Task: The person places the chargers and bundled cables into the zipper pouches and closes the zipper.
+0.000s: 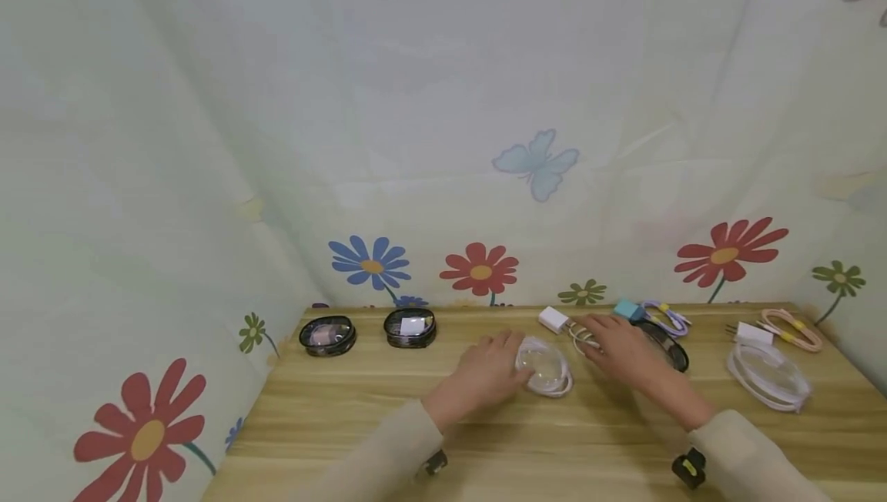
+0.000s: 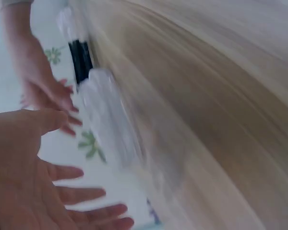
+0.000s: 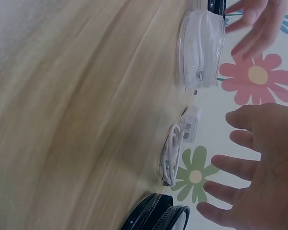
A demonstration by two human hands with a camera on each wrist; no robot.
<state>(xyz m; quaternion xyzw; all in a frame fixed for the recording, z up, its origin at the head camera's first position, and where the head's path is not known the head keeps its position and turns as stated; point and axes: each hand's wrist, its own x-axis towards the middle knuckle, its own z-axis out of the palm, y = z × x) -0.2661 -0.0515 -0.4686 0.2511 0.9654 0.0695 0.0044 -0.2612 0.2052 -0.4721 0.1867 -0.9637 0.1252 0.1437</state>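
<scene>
A clear, white-rimmed oval pouch (image 1: 543,369) lies on the wooden table between the two hands. Beside its left edge is my left hand (image 1: 480,377), and in the left wrist view the fingers (image 2: 81,194) are spread and hold nothing. To the right, my right hand (image 1: 624,356) hovers over a coiled white cable (image 3: 171,154). Its fingers are extended and apart in the right wrist view. Next to that cable sits a white charger plug (image 1: 553,319). A black-rimmed clear pouch (image 1: 675,353) is partly hidden behind the right hand.
Two black-rimmed pouches, one left (image 1: 328,336) and one nearer the middle (image 1: 410,328), hold chargers. Farther right are a blue plug (image 1: 628,310) with a purple cable (image 1: 667,319), a white plug (image 1: 754,333), an orange cable (image 1: 793,330) and another white-rimmed pouch (image 1: 769,376). A flowered curtain (image 1: 430,102) hangs behind.
</scene>
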